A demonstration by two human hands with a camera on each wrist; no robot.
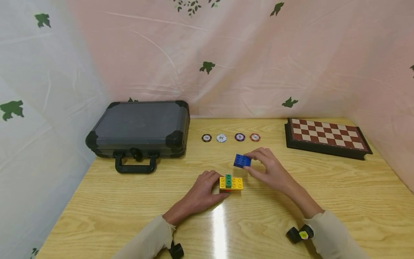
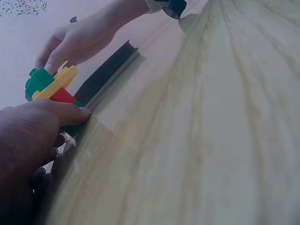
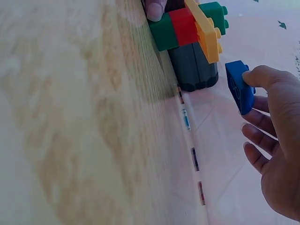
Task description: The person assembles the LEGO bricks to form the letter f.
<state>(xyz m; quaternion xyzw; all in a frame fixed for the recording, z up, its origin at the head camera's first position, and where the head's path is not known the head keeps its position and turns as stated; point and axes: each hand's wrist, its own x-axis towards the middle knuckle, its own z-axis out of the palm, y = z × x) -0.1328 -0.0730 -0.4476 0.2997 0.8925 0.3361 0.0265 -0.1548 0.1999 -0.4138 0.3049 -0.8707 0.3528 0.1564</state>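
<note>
A small stack of toy building bricks stands on the table, its yellow brick (image 1: 237,183) lying crosswise with a green brick (image 1: 228,181) on top. In the right wrist view a red brick (image 3: 183,26) and a lower green brick (image 3: 162,33) show beneath the yellow one. My left hand (image 1: 202,192) grips the stack low down from its left side, thumb at the front. Up and to the right of the stack, my right hand (image 1: 270,169) pinches a blue brick (image 1: 240,160) between thumb and fingers. The blue brick is raised, tilted, and apart from the stack.
A grey case (image 1: 139,122) with a black handle lies at the back left. Several poker chips, including a red one (image 1: 255,137), lie in a row behind the hands. At the back right rests a checkered game board (image 1: 326,135). A cloth backdrop (image 1: 226,90) hangs behind the table.
</note>
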